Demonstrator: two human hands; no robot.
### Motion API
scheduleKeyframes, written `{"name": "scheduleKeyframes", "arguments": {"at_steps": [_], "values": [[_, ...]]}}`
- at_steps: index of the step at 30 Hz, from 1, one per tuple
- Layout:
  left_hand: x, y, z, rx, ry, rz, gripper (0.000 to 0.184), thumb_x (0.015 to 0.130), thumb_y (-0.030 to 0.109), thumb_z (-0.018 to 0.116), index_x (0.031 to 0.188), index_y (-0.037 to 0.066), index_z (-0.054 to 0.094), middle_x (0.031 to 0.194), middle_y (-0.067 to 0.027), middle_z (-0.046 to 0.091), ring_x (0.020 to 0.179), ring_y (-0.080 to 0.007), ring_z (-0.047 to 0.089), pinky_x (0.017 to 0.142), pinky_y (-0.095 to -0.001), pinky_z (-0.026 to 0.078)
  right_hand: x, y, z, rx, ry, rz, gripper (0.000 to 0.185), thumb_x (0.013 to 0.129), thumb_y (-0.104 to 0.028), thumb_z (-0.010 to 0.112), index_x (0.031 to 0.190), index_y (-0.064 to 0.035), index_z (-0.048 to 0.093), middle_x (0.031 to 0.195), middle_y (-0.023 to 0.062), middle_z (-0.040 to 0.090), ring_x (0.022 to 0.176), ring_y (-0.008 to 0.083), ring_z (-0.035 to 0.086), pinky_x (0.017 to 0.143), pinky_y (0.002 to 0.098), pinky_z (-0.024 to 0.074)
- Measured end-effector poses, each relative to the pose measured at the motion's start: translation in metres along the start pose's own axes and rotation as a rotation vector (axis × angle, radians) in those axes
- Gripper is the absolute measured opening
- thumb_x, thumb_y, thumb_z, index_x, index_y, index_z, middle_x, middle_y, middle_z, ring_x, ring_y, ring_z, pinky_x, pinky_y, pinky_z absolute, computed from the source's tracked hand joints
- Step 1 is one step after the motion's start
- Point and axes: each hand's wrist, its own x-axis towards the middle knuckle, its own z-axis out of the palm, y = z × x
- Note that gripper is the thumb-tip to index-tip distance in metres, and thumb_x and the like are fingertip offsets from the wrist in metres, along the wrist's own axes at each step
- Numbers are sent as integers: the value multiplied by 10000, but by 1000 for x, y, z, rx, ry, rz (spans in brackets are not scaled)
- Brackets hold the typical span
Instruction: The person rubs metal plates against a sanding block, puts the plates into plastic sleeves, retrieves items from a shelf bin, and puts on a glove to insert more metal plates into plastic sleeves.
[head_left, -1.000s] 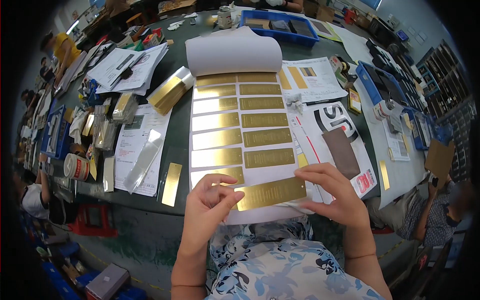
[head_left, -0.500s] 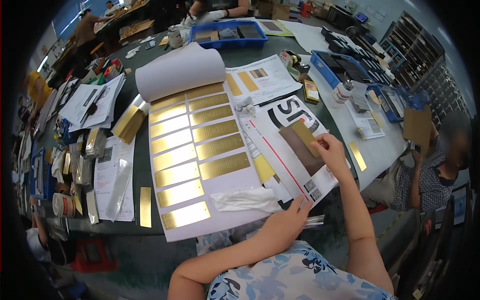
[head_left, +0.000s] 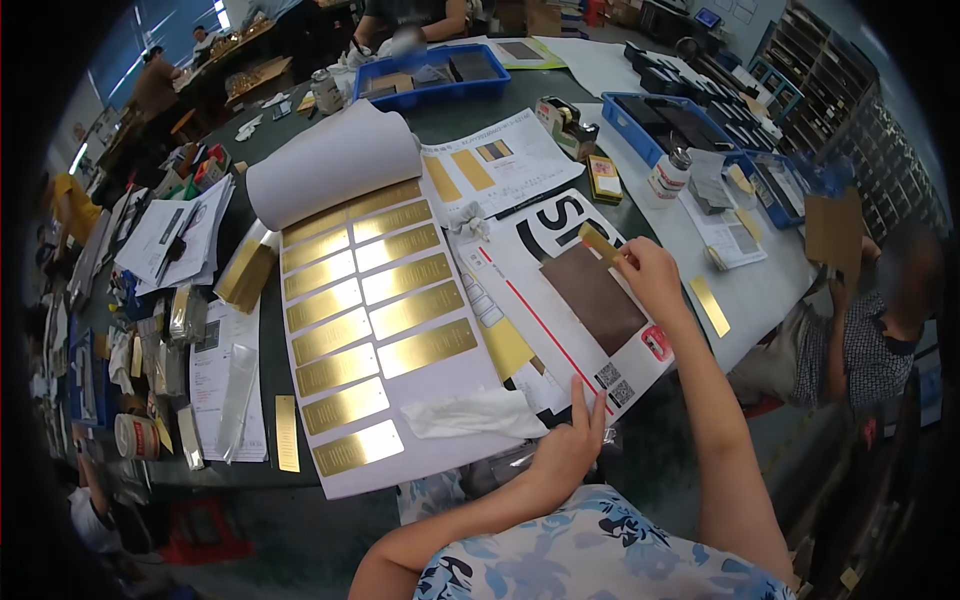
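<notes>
A gold plate (head_left: 601,244) is pinched in my right hand (head_left: 648,272), raised at the upper edge of a brown rectangle (head_left: 594,299). That rectangle lies on a white printed bag (head_left: 517,262). My left hand (head_left: 573,446) rests at the bag's lower edge, two fingers stretched out over it and nothing seen in its grasp. To the left, gold plates (head_left: 343,405) lie in two columns on a white sheet (head_left: 352,484) whose far end is rolled over. A crumpled white cloth (head_left: 477,413) sits on the sheet's lower right part.
Left of the sheet are a single gold plate (head_left: 287,433), a stack of gold plates (head_left: 246,273), clear sleeves and papers. Blue trays (head_left: 432,91), a tape dispenser (head_left: 566,127) and a bottle (head_left: 670,174) stand farther back. People sit across the table and at the right.
The view has swung right. The plate, first held between both hands over the sheet, went to the bag in my right hand, then up and away from me. My left hand moved to the bag's edge.
</notes>
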Motion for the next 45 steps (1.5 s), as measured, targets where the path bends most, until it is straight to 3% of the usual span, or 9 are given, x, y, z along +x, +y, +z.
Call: {"name": "scheduleKeyframes", "arguments": {"at_steps": [1,3,6,11,16,26,30,35,45], "values": [[1,0,1,-7,19,-1,500,834,108,531,1327,27,506,1295,-399,442,441,-112,580,430,-229,482,-1,-3,4,-1,-4,-3,123,778,-144,659,809,-25,641,788,115,616,754,307,601,666,403,456],[-3,3,2,-29,18,7,504,832,109,530,1329,30,504,1291,-399,447,439,-108,578,429,-229,482,-16,-11,16,-227,172,-380,73,775,-105,642,755,-41,613,747,93,587,730,282,585,648,397,425],[0,1,0,-8,17,0,495,827,108,526,1316,33,518,1291,-397,448,433,-101,572,421,-225,476,-43,-33,18,-258,151,-391,65,766,-74,632,723,-56,587,721,85,560,715,262,571,645,384,403],[0,2,7,2,38,5,486,822,102,520,1302,35,533,1287,-393,455,428,-95,569,428,-211,480,-63,-44,-13,-117,-9,-369,60,771,-93,661,782,-43,629,748,89,590,729,268,591,636,382,418],[0,0,5,-18,40,8,485,825,101,514,1305,33,531,1282,-399,456,430,-94,571,435,-210,485,-72,-21,-32,-1,-50,-1,89,773,-82,681,801,-8,640,754,118,615,706,313,597,636,396,456],[1,-1,3,-61,32,3,486,804,97,522,1286,36,552,1282,-392,461,426,-91,564,436,-213,483,20,-46,59,89,20,-158,111,812,-110,631,859,-11,613,797,147,612,779,341,607,698,411,473],[1,-2,5,-50,48,-6,486,808,104,522,1288,40,553,1288,-385,461,427,-96,565,432,-214,478,22,-64,28,175,60,-169,158,817,-93,623,958,-26,596,847,154,628,824,351,614,728,408,482],[0,-1,7,-57,37,14,485,814,113,524,1293,39,549,1292,-383,459,437,-101,569,437,-221,482,-2,-69,-51,141,-101,-29,238,806,-53,653,1029,-12,579,871,104,627,781,206,602,740,316,473],[-1,-4,7,-49,71,10,506,794,105,529,1294,39,547,1309,-379,447,445,-98,571,448,-212,486,-21,-49,-17,170,-215,-88,150,813,-81,658,925,14,625,791,90,628,708,168,579,662,298,458]]}}
